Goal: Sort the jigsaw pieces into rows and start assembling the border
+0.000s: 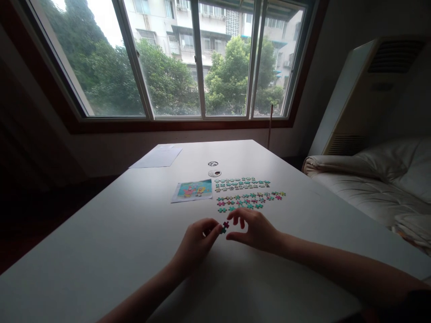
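Note:
Between thumb and fingers, my left hand (pixel 198 240) pinches a small green and dark pink jigsaw puzzle piece (pixel 225 226) just above the white table. Whether this is one piece or two joined is too small to tell. My right hand (pixel 252 226) is just to its right, thumb and fingers apart, with nothing visible between them. Beyond my hands, loose puzzle pieces (pixel 240 185) lie in several rows, mostly teal, with some pink and yellow. Left of the rows lies a picture sheet (pixel 194 190) with cartoon figures on a teal background.
Two round flat objects (pixel 214 173) lie behind the picture sheet. White papers (pixel 156 157) rest at the table's far left corner. The white table (pixel 101 237) reaches toward a window. A pale sofa (pixel 363 179) and a tall air conditioner (pixel 353 94) stand on the right.

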Motion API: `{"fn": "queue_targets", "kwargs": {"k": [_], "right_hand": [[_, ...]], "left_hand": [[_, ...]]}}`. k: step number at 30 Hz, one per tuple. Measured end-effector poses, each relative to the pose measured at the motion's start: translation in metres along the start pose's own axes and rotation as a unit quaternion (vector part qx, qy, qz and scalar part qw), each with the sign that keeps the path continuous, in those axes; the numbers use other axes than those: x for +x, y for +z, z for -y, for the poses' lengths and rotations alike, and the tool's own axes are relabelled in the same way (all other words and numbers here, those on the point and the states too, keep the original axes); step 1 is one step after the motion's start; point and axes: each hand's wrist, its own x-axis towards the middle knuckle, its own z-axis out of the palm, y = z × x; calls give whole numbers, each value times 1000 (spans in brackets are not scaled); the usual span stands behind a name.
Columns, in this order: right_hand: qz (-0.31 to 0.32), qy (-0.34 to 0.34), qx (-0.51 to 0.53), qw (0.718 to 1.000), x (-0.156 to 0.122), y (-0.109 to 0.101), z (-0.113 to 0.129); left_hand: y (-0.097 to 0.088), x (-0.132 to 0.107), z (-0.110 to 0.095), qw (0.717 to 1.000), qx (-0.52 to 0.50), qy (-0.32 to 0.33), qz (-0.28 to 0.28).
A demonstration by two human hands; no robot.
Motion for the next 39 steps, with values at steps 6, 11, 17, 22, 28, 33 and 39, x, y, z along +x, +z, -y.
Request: {"fn": "queue_targets", "kwargs": {"k": [6,11,17,22,28,33,39], "right_hand": [[4,-55,18,998,-7,1,0],[-11,-49,-4,999,-8,3,4],[-15,-74,-42,996,-9,0,0],[-19,-91,-56,994,-8,-3,-2],[-1,-111,-73,991,-7,-7,0],[-80,-98,-95,987,2,-32,-15],[-197,-35,-132,971,9,-69,-43]], "left_hand": [[0,-2,1,997,59,45,14],[-1,-3,1,993,85,73,23],[0,-4,2,989,90,106,45],[3,-2,6,989,73,115,50],[-1,-1,5,991,67,105,54],[-10,-3,7,987,116,103,42],[-14,-1,20,953,259,153,45]]}}
